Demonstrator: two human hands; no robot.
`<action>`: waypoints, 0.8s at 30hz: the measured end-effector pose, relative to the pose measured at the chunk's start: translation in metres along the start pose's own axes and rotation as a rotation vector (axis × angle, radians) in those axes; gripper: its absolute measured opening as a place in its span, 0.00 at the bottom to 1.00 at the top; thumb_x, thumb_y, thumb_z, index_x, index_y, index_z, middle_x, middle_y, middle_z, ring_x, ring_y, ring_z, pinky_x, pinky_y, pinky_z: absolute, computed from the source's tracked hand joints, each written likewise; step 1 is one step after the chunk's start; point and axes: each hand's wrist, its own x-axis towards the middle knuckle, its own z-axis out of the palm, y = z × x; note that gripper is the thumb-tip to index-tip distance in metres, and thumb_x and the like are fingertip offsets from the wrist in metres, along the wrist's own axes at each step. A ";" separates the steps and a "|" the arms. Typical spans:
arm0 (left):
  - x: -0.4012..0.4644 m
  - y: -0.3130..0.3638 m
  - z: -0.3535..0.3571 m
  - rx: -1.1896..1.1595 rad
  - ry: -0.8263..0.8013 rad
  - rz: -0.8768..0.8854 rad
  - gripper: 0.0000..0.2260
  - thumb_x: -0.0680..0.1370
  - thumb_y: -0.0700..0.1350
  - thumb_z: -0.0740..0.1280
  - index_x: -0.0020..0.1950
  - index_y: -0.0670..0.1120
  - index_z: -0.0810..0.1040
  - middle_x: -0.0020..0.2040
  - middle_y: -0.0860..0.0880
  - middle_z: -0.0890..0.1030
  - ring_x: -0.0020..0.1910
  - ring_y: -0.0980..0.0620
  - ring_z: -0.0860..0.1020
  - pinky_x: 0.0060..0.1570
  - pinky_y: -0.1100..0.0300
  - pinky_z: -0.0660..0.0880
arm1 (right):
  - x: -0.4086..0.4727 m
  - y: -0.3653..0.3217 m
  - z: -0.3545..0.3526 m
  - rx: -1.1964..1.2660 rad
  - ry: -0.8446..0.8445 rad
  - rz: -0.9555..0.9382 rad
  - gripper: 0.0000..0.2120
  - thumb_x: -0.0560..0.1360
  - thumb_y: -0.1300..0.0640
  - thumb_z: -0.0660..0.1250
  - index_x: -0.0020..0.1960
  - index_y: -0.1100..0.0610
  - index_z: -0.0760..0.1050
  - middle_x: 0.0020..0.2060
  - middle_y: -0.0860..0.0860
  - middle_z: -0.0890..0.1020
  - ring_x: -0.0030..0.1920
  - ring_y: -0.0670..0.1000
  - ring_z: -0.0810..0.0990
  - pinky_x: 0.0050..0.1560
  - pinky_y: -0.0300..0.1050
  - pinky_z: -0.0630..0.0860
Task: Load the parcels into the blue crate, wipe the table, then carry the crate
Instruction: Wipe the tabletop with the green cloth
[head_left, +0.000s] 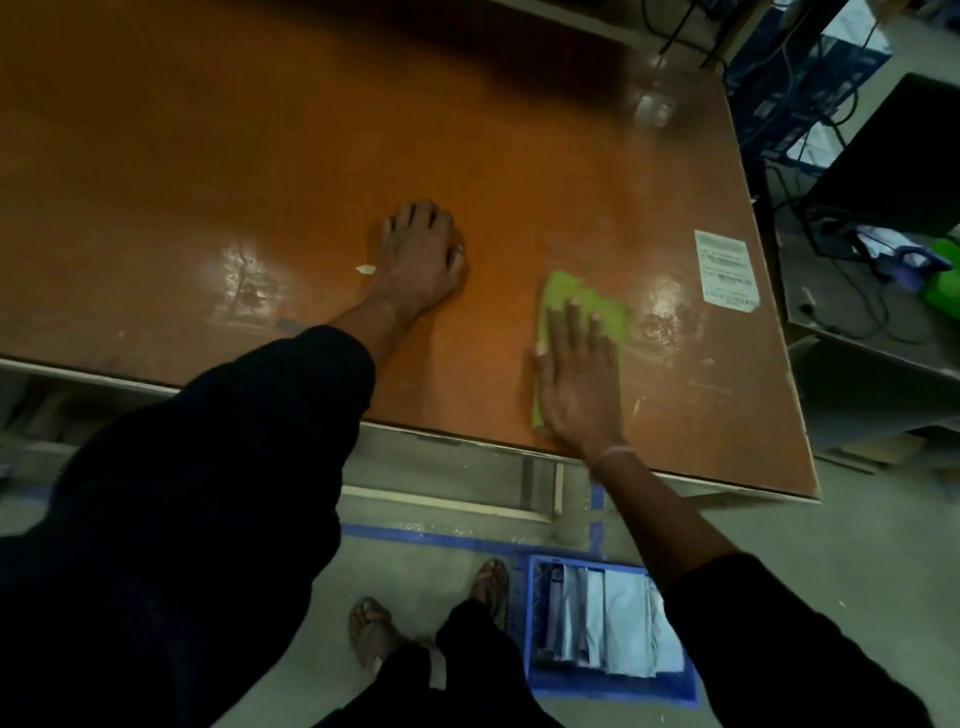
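My right hand (576, 374) lies flat, fingers spread, pressing a green cloth (602, 306) onto the brown table (260, 156) near its front right part. My left hand (421, 254) rests on the table to the left of the cloth, fingers curled down against the surface, holding nothing. On the floor below the table's front edge stands the blue crate (535, 623), with several grey and white parcels (618, 623) upright inside it.
A white shipping label (726, 270) is stuck near the table's right edge. A small white scrap (365, 268) lies beside my left hand. Blue tape lines (441, 538) mark the floor. My sandalled feet (491, 584) stand next to the crate. Cables and crates (810, 78) crowd the right.
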 end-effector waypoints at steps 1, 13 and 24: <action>0.000 0.000 0.000 -0.005 0.001 0.000 0.19 0.81 0.53 0.58 0.66 0.42 0.72 0.67 0.40 0.71 0.65 0.38 0.68 0.62 0.42 0.66 | -0.016 -0.010 -0.001 0.027 -0.030 -0.144 0.27 0.84 0.42 0.42 0.81 0.48 0.44 0.81 0.49 0.45 0.80 0.56 0.43 0.79 0.57 0.46; -0.003 -0.004 0.003 -0.003 0.026 0.010 0.19 0.81 0.52 0.58 0.66 0.42 0.73 0.67 0.40 0.73 0.64 0.40 0.70 0.61 0.44 0.67 | -0.008 0.012 -0.003 0.023 -0.079 -0.270 0.26 0.85 0.42 0.43 0.81 0.45 0.44 0.81 0.46 0.44 0.80 0.52 0.40 0.79 0.54 0.42; -0.005 -0.002 0.003 0.010 0.053 0.006 0.16 0.80 0.51 0.59 0.64 0.45 0.74 0.64 0.43 0.74 0.61 0.42 0.70 0.58 0.46 0.67 | 0.097 0.041 -0.003 -0.008 -0.102 -0.208 0.26 0.84 0.42 0.41 0.81 0.45 0.48 0.81 0.47 0.48 0.81 0.54 0.45 0.79 0.56 0.46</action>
